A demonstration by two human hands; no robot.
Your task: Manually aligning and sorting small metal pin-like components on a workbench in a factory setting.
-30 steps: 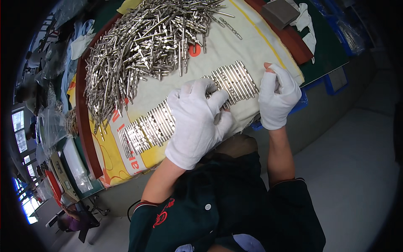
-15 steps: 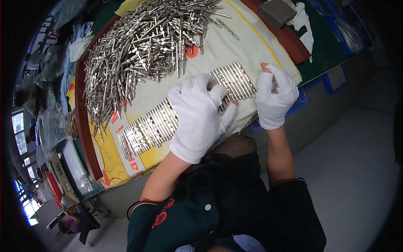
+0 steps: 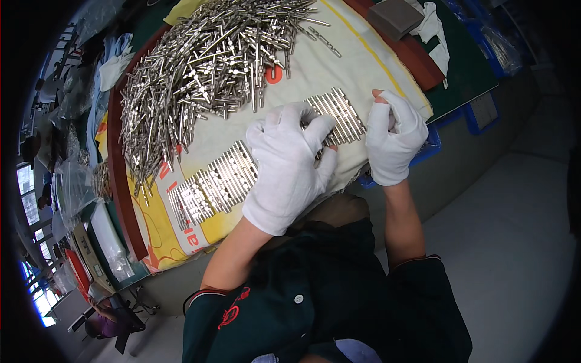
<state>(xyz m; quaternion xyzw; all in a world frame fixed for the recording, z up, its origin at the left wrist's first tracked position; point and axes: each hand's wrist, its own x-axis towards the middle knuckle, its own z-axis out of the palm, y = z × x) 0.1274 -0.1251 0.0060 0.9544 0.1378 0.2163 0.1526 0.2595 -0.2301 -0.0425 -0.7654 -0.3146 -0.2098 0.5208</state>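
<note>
Metal rods [image 3: 227, 178], silvery, notched, in a row, left hand [image 3: 282, 166] half-open over them, right hand [image 3: 394, 140] half-curled, grips unclear

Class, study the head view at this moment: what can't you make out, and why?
All in the head view:
1. Middle of the row: hidden under the left hand.
2. Whether the right hand holds anything: its own curl hides its inside.
3. Far end of the pile: cut off by the upper edge.
4. Lower rods in the pile: covered by those on top.
5. What the co-worker is doing: too small, near the rim.
</note>
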